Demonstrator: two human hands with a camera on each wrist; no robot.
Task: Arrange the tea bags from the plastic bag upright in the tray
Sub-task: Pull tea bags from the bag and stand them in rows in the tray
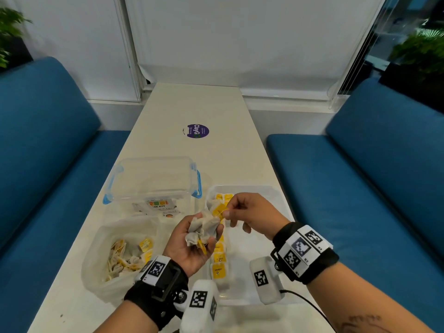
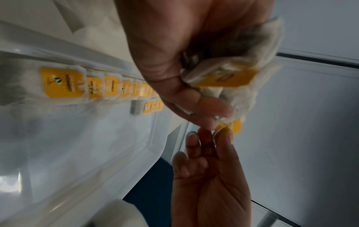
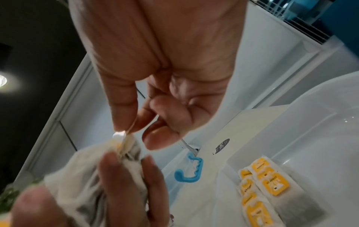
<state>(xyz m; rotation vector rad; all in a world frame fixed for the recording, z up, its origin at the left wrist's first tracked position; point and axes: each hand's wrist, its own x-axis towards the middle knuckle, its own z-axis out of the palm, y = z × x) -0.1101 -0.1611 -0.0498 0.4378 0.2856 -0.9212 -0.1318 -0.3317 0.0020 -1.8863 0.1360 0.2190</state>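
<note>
- A crumpled clump of tea bags (image 1: 203, 228) sits in the palm of the left hand (image 1: 192, 246), held above the near-left part of the tray (image 1: 271, 280); how many bags make up the clump cannot be counted
- The left fingers (image 3: 114, 172) are curled round the clump, and in the right wrist view they blur together with the paper
- The right hand (image 1: 252, 212) pinches a yellow tag (image 1: 220, 209) between thumb and forefinger, just beside the clump; its other fingers hang loosely bent
- In the left wrist view that tag (image 2: 232, 127) is mostly hidden behind the fingertips, and the string is too thin to follow
- A row of tea bags (image 2: 108, 87) with yellow tags stands along the left wall of the tray; the left hand covers the middle of the row in the head view
- Print on the farther tags is too small to read
- The plastic bag (image 1: 120, 251) lies open on the bench (image 1: 216, 111) left of the tray, with loose tea bags inside; its near edge is hidden by the left wrist strap
- A clear box (image 1: 153, 181) with blue clips stands behind the plastic bag, its label partly cut off
</note>
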